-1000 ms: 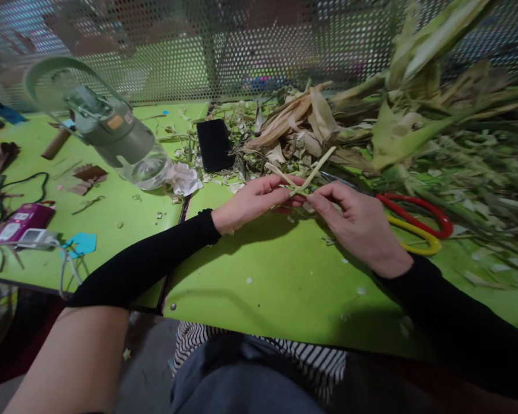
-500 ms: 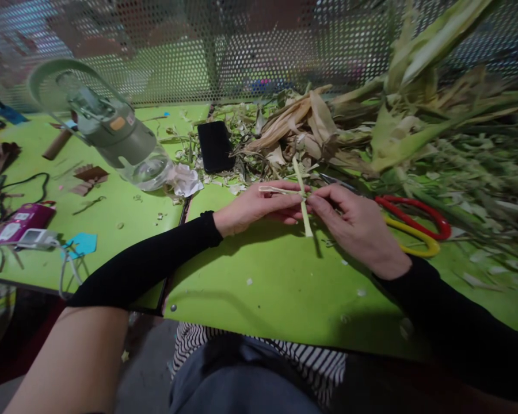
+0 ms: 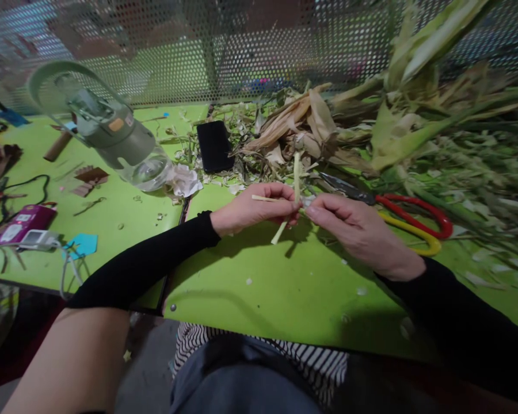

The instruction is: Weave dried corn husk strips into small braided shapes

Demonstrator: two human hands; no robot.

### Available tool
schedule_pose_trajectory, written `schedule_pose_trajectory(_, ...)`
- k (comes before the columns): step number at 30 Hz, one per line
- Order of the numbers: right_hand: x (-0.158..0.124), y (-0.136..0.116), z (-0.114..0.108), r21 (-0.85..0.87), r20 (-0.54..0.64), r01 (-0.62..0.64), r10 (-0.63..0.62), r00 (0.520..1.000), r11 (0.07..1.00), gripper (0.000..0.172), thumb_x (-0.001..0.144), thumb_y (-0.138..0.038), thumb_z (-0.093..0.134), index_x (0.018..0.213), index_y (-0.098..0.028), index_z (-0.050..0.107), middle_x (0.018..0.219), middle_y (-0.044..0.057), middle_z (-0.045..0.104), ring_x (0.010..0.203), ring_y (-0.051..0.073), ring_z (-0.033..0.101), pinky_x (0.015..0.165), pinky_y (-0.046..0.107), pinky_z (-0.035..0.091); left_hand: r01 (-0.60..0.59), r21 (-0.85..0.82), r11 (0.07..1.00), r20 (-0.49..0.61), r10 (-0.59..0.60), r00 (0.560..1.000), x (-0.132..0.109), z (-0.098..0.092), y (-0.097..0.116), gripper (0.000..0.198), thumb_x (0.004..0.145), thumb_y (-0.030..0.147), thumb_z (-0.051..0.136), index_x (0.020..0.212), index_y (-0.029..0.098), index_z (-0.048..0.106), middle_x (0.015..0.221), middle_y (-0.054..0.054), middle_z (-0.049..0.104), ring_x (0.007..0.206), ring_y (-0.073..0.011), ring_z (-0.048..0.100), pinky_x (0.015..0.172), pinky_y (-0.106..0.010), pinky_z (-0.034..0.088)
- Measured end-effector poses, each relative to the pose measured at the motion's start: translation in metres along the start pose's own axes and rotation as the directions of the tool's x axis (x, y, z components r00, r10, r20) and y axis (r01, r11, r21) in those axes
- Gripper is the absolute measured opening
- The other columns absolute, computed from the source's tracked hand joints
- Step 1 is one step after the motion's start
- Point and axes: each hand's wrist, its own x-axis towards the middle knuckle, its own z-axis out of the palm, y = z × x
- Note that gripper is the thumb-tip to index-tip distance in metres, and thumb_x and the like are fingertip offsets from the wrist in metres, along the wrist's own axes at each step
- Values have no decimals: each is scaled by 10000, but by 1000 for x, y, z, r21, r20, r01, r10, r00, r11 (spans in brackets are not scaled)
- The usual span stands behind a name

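Observation:
My left hand (image 3: 254,208) is closed in a pinch around pale green corn husk strips (image 3: 297,175) that cross at its fingertips. One strip stands upward and its lower end sticks out below the fingers. A narrower end pokes out to the left over the hand. Close by on the right, my right hand (image 3: 362,230) has thumb and forefinger pinched together at a small pale bit of husk strip (image 3: 308,200) between the hands. Its far end is hidden by the fingers. Beside and partly behind my right hand lie scissors (image 3: 414,214) with red and yellow handles.
A heap of dry and green corn husks (image 3: 323,123) covers the back and right of the green table (image 3: 242,299). A black phone (image 3: 214,145), a water bottle (image 3: 125,135) and crumpled tissue (image 3: 185,180) stand or lie left of it. A purple device (image 3: 26,223) with cables is far left.
The crossed strips have turned and shifted slightly left with my left hand, the lower end now slanting down-left. My right hand has drawn a little to the right, uncovering more of the scissors.

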Motion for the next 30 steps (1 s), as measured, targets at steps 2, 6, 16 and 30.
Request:
schedule_pose_trajectory(2, 1, 3, 1, 85, -9, -33, 34, 999, 996, 445, 972, -555, 587, 675, -237, 492, 632, -35, 374, 556, 129, 326, 515, 294, 287, -1, 21, 1000, -21, 2, 1000, 0, -2, 3, 259, 792, 279, 846, 827, 127, 639, 706, 26, 694, 640, -56, 641, 746, -234, 550)
schedule_pose_trajectory(6, 7, 15, 1, 409, -147, -55, 125, 981, 911, 331, 978, -534, 586, 812, -249, 558, 693, -33, 458, 573, 128, 397, 522, 277, 352, -31, -7, 999, -132, 30, 991, 2, -6, 6, 239, 843, 290, 808, 964, 127, 683, 836, -12, 746, 737, -79, 683, 876, -287, 570)
schedule_pose_trajectory(16, 3, 3, 8, 118, -122, -98, 113, 986, 988, 479, 879, -686, 660, 815, -212, 629, 705, -5, 581, 565, 126, 484, 478, 265, 397, -277, 73, 958, -123, 284, 951, 15, -7, -6, 356, 797, 333, 840, 1057, 124, 714, 1051, -70, 764, 846, -115, 696, 927, -354, 564)
schedule_pose_trajectory(30, -1, -5, 11, -75, -56, 41, -45, 997, 996, 305, 959, -349, 490, 676, -241, 451, 582, -43, 406, 536, 130, 372, 545, 294, 285, -359, 608, 708, 20, 438, 899, 16, -11, -26, 267, 986, 349, 600, 949, 124, 739, 1113, -125, 759, 862, -137, 698, 843, -276, 549)
